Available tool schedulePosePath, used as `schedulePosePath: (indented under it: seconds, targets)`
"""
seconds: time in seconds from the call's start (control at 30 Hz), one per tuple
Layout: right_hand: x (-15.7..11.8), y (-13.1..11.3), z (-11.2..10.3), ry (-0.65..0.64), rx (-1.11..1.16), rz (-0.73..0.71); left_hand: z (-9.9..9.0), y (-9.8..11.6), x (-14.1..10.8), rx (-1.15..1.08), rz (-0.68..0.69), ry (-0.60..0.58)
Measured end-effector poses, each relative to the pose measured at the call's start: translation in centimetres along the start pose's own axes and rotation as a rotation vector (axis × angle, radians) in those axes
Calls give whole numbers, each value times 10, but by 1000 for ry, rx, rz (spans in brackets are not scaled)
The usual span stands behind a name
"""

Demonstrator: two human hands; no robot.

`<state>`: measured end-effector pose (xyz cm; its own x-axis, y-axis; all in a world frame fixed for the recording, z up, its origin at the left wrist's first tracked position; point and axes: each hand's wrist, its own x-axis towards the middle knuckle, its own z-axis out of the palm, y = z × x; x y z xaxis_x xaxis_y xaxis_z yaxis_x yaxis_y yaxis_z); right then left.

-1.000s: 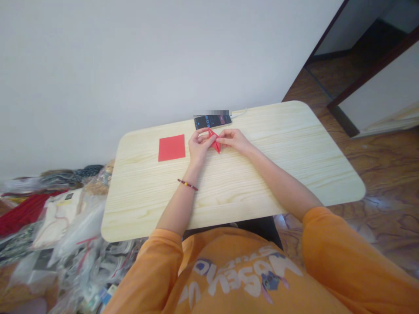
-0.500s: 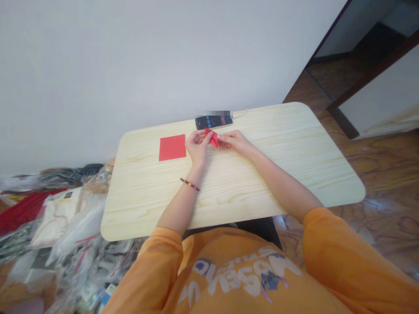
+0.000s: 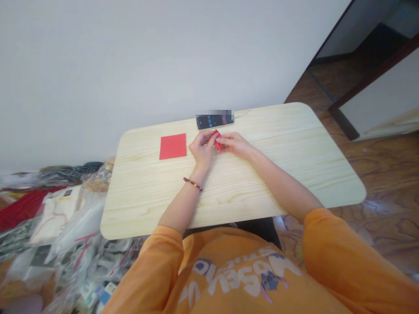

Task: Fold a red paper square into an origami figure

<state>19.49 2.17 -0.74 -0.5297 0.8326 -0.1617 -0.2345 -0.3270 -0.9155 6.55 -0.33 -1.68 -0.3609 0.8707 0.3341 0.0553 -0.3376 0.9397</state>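
Observation:
Between my fingers is a small folded piece of red paper [image 3: 219, 145], held just above the table. My left hand [image 3: 202, 147] pinches it from the left, thumb against the near face. From the right, my right hand [image 3: 237, 144] grips its other side with thumb and forefinger. The fingers cover much of the paper, so its exact folds are hidden. A flat stack or sheet of square red paper [image 3: 173, 146] lies to the left of my left hand.
A phone [image 3: 215, 121] with a lit screen and a white cable [image 3: 242, 114] rests at the back edge of the pale wooden table [image 3: 147, 187], near the wall [image 3: 131, 65]. Bagged clothes and plastic wrappings [image 3: 78, 235] pile up on the left. A door frame [image 3: 343, 117] stands at the right.
Both hands have shifted slightly right and closer together. The folded red paper has turned and shows less of its surface between my fingers.

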Motion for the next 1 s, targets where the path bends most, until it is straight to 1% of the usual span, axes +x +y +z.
schedulePosePath:
  seconds: [0.1,0.2,0.27,0.37,0.43,0.47,0.53,0.67,0.8,1.0]
  targets:
    - [2,2,-1,28,-19,-8,2,1,2,-43,-56,9]
    - [4,4,-4,56,-60,-20,2,0,7,-103,-157,-15]
    - [5,5,-5,66,-92,-41,0,-3,10,-149,-225,-64]
    - [4,4,-5,68,-143,-65,-5,-8,15,-199,-330,-201]
    - [4,3,-5,70,-177,-76,-8,-10,16,-198,-359,-263]
    - [4,2,-4,69,-193,-82,-8,-10,17,-195,-363,-276]
    - [4,2,-4,61,-220,-93,-9,-10,16,-188,-355,-267]
    - [4,1,-4,66,-254,-96,-6,-9,14,-164,-317,-189]
    - [3,1,-3,81,-275,-107,-5,-9,13,-175,-306,-140]
    - [2,2,-1,82,-296,-100,-4,-9,14,-135,-231,-66]
